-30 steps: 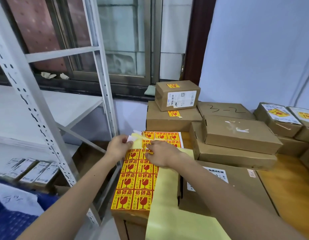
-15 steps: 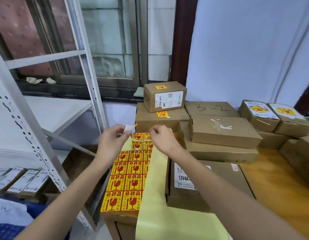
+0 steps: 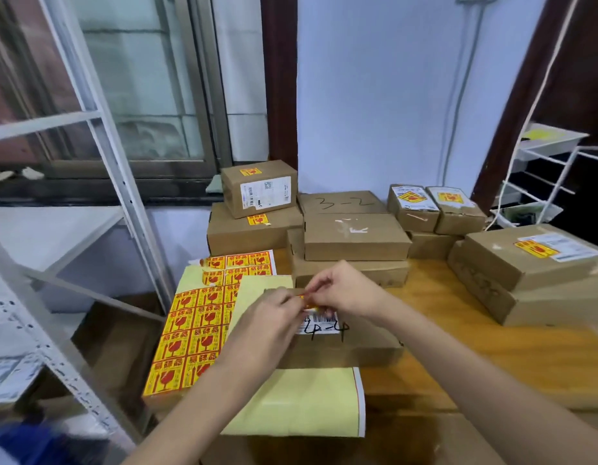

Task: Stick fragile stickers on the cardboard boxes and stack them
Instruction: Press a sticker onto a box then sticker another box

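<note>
A flat cardboard box (image 3: 354,347) with a white barcode label lies on the wooden table in front of me. Above its label, my left hand (image 3: 270,323) and my right hand (image 3: 341,290) meet and pinch one small yellow-and-red fragile sticker (image 3: 309,302) between their fingertips. The sticker is mostly hidden by the fingers. A sheet of yellow fragile stickers (image 3: 193,330) lies to the left, partly under pale yellow backing paper (image 3: 301,401).
Unstickered flat boxes (image 3: 354,239) are stacked behind. Boxes bearing stickers stand at the back left (image 3: 257,189), back right (image 3: 435,206) and right (image 3: 525,260). A white metal shelf frame (image 3: 123,182) rises on the left. A white wire rack (image 3: 539,176) stands far right.
Both hands moved right from the sticker sheet to above the near box, carrying a peeled sticker. The view swung right, showing more boxes.
</note>
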